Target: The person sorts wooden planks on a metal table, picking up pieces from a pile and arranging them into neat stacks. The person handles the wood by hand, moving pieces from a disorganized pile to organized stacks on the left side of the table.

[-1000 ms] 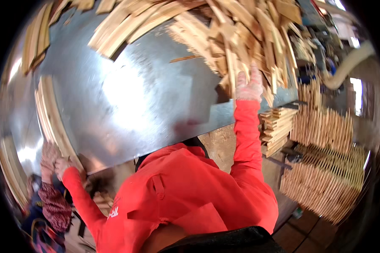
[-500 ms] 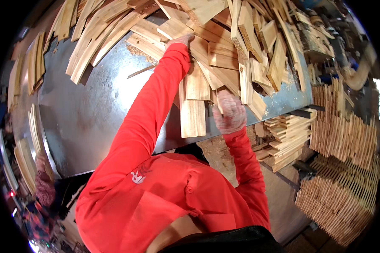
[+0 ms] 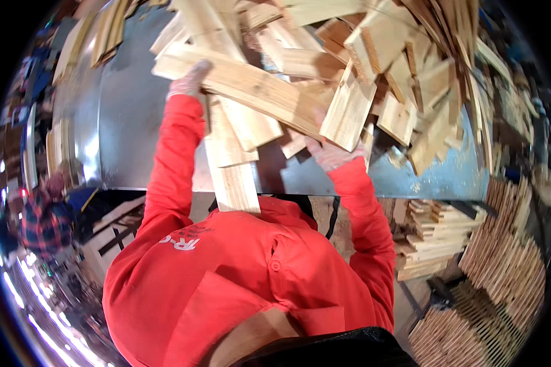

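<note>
Over the metal table (image 3: 131,122), the long board (image 3: 245,85), likely light and stiff, suits end-holds: the left hand (image 3: 188,79) grasps its ten-o'clock end; the right hand's (image 3: 335,156) four-o'clock grip is unclear.

White lettering (image 3: 181,244), red jacket (image 3: 226,263), left chest

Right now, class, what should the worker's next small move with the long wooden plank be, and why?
Probably a slight lift of the long wooden plank with both hands: the left hand holds it near one end, the right hand is by the other, its grip partly hidden, and the plank crosses over other loose planks, which sliding might drag along.
</note>
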`<state>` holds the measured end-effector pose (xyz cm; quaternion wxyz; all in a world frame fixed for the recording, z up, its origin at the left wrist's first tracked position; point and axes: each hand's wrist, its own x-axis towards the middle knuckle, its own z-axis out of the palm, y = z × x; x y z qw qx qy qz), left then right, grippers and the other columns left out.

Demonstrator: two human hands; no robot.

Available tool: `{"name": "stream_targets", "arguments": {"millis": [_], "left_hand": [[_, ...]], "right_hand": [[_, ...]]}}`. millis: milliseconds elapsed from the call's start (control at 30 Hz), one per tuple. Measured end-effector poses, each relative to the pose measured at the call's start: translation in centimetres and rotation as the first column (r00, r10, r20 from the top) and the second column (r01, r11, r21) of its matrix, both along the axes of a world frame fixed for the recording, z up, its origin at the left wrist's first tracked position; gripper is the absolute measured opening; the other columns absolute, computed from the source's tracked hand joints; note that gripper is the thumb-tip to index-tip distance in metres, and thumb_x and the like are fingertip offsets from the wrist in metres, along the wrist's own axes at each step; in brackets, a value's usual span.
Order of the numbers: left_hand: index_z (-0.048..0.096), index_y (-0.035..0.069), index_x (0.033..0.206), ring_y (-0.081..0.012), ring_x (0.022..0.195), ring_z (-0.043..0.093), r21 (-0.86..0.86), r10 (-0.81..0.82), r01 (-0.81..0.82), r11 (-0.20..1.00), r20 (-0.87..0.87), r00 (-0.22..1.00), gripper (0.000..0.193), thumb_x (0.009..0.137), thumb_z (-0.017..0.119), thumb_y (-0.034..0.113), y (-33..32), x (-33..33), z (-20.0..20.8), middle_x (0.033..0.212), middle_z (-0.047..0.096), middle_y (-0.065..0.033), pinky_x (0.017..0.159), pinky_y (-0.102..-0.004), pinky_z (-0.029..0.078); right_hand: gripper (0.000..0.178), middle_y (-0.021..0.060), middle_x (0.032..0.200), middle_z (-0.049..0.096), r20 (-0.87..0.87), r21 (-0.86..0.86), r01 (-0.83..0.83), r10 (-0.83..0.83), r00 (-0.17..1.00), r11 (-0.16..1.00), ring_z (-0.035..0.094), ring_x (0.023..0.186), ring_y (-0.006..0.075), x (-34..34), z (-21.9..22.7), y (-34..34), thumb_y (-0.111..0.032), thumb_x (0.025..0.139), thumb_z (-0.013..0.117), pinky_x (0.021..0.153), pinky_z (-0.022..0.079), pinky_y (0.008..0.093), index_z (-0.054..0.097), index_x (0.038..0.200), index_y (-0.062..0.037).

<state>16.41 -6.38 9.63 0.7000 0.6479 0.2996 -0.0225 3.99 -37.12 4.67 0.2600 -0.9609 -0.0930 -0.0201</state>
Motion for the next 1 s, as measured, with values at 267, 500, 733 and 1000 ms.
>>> {"name": "stream_targets", "arguments": {"millis": [267, 500, 733, 1000], "left_hand": [[0.058, 0.002, 0.123, -0.0199, 0.111, 0.055, 0.058, 0.117, -0.122, 0.991, 0.076, 0.99, 0.046, 0.086, 0.07, 0.027, 22.7, 0.2, -8.8, 0.119, 0.061, -0.0104, 0.098, -0.0288, 0.042], [0.04, 0.006, 0.135, -0.0251, 0.101, 0.059, -0.496, 0.29, -0.095, 0.863, 0.333, 0.897, 0.061, 0.087, 0.066, 0.033, 25.4, -4.8, -7.0, 0.116, 0.056, -0.009, 0.086, -0.0369, 0.051], [0.043, 0.004, 0.124, -0.0256, 0.088, 0.059, -0.655, 0.226, -0.095, 0.75, 0.118, 0.967, 0.06, 0.073, 0.073, 0.019, 28.2, -13.1, -10.0, 0.098, 0.057, -0.0133, 0.081, -0.0378, 0.052], [0.051, -0.005, 0.123, -0.0297, 0.094, 0.062, -0.892, 0.075, 0.076, 0.446, 0.122, 0.99, 0.068, 0.071, 0.075, 0.031, 39.6, -16.7, -11.6, 0.102, 0.063, -0.0177, 0.09, -0.0424, 0.05]], "right_hand": [[0.09, 0.0186, 0.135, 0.047, -0.133, -0.389, -0.255, 0.22, 0.966, 0.885, 0.048, 0.124, 0.0361, 8.0, 1.1, 16.0, -0.04, 0.072, 0.073, 0.104, 0.037, 0.048, 0.03, 0.147, -0.0179], [0.082, 0.0219, 0.125, 0.054, -0.482, -0.17, -0.245, 0.137, 0.866, 0.955, 0.056, 0.113, 0.038, 4.4, 3.5, 33.4, -0.04, 0.075, 0.072, 0.096, 0.045, 0.0392, 0.039, 0.143, -0.0113], [0.089, 0.0221, 0.133, 0.052, -0.775, 0.322, -0.244, 0.403, 0.486, 0.915, 0.05, 0.123, 0.034, 2.3, 2.2, 45.9, -0.049, 0.077, 0.073, 0.104, 0.038, 0.0349, 0.037, 0.143, -0.0016], [0.109, 0.0282, 0.153, 0.015, -0.393, -0.468, -0.242, 0.046, 0.919, 0.85, 0.016, 0.143, 0.04, 3.0, -3.1, 49.9, -0.056, 0.071, 0.071, 0.116, 0.014, 0.0462, 0.015, 0.149, -0.0055]]}}
